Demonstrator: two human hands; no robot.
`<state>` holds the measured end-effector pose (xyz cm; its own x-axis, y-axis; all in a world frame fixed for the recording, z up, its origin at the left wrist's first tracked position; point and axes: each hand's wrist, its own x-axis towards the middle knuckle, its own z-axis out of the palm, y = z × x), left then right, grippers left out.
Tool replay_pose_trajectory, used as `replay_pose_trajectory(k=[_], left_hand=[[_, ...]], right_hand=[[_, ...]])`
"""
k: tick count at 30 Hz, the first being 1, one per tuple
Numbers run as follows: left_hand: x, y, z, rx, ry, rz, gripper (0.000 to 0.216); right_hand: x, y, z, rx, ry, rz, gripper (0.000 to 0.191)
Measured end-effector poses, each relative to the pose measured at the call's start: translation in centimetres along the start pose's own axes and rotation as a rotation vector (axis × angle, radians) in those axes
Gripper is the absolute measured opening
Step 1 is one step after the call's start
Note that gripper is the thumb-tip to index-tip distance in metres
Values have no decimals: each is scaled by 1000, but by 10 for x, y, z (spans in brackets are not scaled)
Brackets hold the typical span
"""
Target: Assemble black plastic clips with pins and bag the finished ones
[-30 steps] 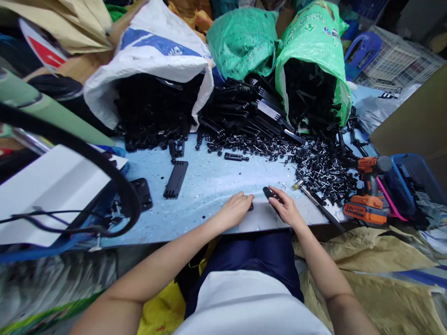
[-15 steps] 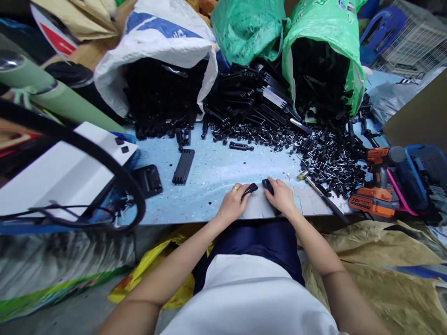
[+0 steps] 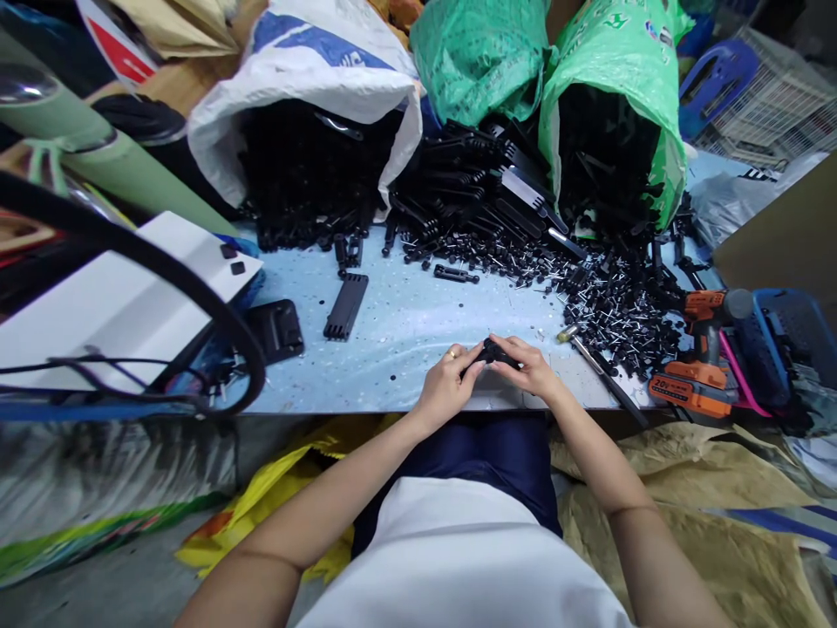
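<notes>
Both my hands meet over the near edge of the light blue table [image 3: 405, 323]. My left hand [image 3: 445, 384], a ring on one finger, pinches a small black plastic part [image 3: 492, 352] from the left. My right hand [image 3: 531, 368] grips the same dark piece from the right, fingers curled. The two hands touch at the part. Whether it is one piece or two pressed together, I cannot tell.
Behind lie a heap of black plastic strips [image 3: 471, 201] and small black screws [image 3: 615, 305], spilling from a white sack [image 3: 307, 78] and green sacks [image 3: 615, 70]. An orange cordless drill [image 3: 699, 358] lies right, a screwdriver [image 3: 602, 371] beside it. A black comb-like strip [image 3: 346, 305] and white board [image 3: 111, 305] sit left.
My hands were apart on the table, each at a black piece. They have lifted and come together, joining the pieces between the fingertips. The camera view shifted slightly.
</notes>
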<state>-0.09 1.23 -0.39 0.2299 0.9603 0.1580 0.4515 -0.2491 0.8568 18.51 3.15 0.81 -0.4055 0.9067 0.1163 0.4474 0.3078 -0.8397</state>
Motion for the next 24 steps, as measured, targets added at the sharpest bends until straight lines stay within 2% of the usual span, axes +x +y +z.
replay_pose_trajectory(k=[3, 7, 9, 11, 14, 17, 19, 21, 24], left_hand=[[0, 3, 6, 2, 84, 14, 33], [2, 13, 23, -55, 375, 39, 35], [3, 15, 26, -66, 440, 53, 37], [6, 12, 20, -62, 376, 108, 36], [12, 5, 4, -51, 212, 209, 35], [16, 0, -4, -35, 149, 243, 34], [14, -2, -1, -16, 156, 224, 34], [6, -3, 7, 19, 195, 149, 35], [-5, -5, 18, 179, 206, 8, 40]], right_hand=[[5, 0, 1, -79, -24, -61, 50], [6, -9, 21, -27, 123, -1, 51], [3, -14, 29, -1, 185, 32, 52], [0, -16, 32, -13, 192, 43, 51], [-3, -15, 32, -61, 180, 19, 51], [-3, -13, 32, -92, 193, -21, 52], [-1, -12, 28, -133, 154, -40, 51], [3, -9, 17, -213, 59, -43, 49], [12, 4, -21, -397, -1, 40, 46]])
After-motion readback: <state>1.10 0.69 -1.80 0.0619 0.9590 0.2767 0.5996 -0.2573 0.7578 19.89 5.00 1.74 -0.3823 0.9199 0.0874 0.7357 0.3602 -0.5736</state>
